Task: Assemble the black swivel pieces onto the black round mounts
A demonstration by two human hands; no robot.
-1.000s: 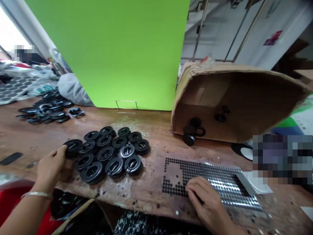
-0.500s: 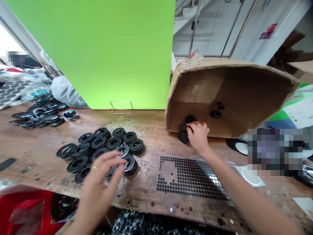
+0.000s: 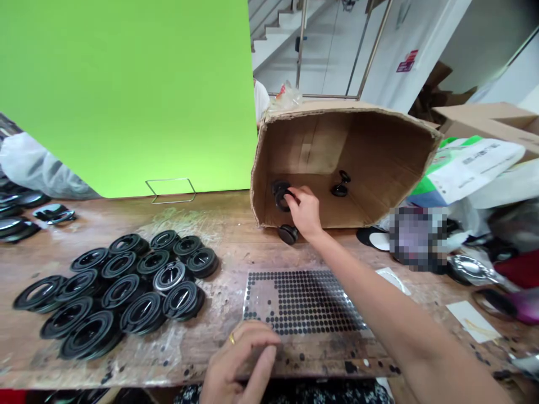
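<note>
My right hand (image 3: 306, 212) reaches into the tipped cardboard box (image 3: 324, 221), thumb and fingers pinching a black ring-shaped part (image 3: 281, 200). Just below it, a round black piece (image 3: 288, 234) sits by the box's front edge. Farther right inside the box lies another small black part (image 3: 340, 189). At the table's near edge my left hand (image 3: 244, 359) is open, fingers curved and apart, with nothing in them. Beyond its fingertips lies a clear sheet of black dots (image 3: 311, 303). Stacks of round black ring parts (image 3: 145, 311) stand in rows to the left.
A green board (image 3: 126, 101) stands upright at the back, with a wire frame (image 3: 170, 191) at its foot. Loose black parts (image 3: 17, 213) lie at the far left. Bags (image 3: 467, 168) and a metallic item (image 3: 471, 269) crowd the right side.
The view has swung right. My left hand has left the ring stacks and moved right to the near edge. My right hand has shifted slightly farther into the box, above the round black piece.
</note>
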